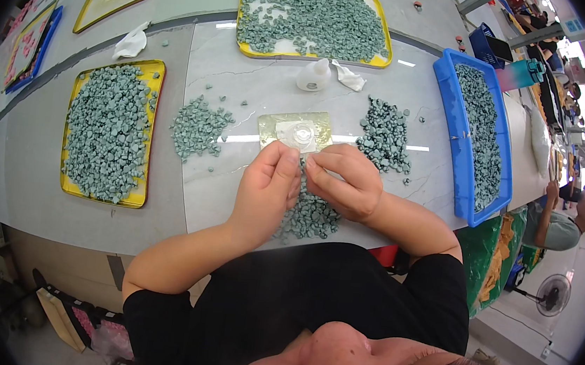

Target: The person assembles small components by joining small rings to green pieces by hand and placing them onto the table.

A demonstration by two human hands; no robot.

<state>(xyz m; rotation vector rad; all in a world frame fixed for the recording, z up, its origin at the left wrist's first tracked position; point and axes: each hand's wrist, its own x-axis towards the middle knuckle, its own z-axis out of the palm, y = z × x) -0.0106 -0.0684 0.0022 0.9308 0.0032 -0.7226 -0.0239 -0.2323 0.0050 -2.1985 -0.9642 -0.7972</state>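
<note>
Grey-green pieces point(309, 216) crowd both hands point(267, 190), each grip pinched shut together at the table edge point(160, 237).

A heap of small grey-green pieces point(310, 216) lies on the table. Both hands partly cover it.

Bright, even overhead light glares off the table point(246, 79); fisheye edges bend and darken.
</note>
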